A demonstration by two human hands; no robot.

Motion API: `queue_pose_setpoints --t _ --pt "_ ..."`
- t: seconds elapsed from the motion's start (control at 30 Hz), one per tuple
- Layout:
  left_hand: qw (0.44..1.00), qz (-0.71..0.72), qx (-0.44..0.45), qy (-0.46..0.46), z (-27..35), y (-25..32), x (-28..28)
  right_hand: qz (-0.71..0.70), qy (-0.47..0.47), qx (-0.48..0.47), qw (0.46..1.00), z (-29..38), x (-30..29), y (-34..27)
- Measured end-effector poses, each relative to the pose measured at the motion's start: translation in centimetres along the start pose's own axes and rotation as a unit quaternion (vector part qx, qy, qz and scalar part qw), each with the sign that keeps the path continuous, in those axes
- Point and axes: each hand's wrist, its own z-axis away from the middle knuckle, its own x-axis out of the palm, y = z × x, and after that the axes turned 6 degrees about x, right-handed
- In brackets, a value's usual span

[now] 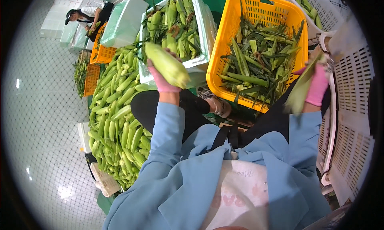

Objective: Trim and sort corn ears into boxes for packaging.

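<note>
My left hand [163, 75], in a pink glove, grips a pale green ear of corn [167, 65] above the near corner of a white foam box [196, 62]. Inside that box lie ears in rough husks [172, 16]. On the right, my right hand [318, 80], gloved in pink too, holds a loose corn husk leaf [303, 84], blurred, beside an orange plastic crate [217, 60]. Stripped husks and leaves [258, 55] fill much of the crate. A large heap of trimmed corn ears [120, 119] lies to the left of my knee.
White perforated crates [352, 89] line the right side. Green-wrapped foam boxes [124, 22] stand upper left. Further off, a person [90, 16] in a black cap handles corn by smaller orange crates [91, 80]. A white carton [103, 179] lies by the heap's lower edge.
</note>
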Motion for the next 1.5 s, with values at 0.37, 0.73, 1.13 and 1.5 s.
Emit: queue_pose_setpoints --t 0.37,0.73,1.13,1.5 --pt "0.840 -0.509 0.089 -0.165 7.2 -8.6 8.5 0.158 -0.223 -0.013 0.962 12.1 10.7 -2.2" --pt "0.560 -0.661 0.453 -0.211 6.2 -10.7 8.0 0.028 -0.230 0.151 0.961 15.0 11.3 -1.2" --pt "0.928 -0.341 -0.112 -0.097 9.1 -12.6 5.7 -0.016 -0.310 0.063 0.948 13.3 10.3 3.3" --pt "0.886 -0.463 0.006 -0.032 9.9 -10.7 11.4 0.046 -0.217 -0.042 0.974 14.3 10.4 5.6"
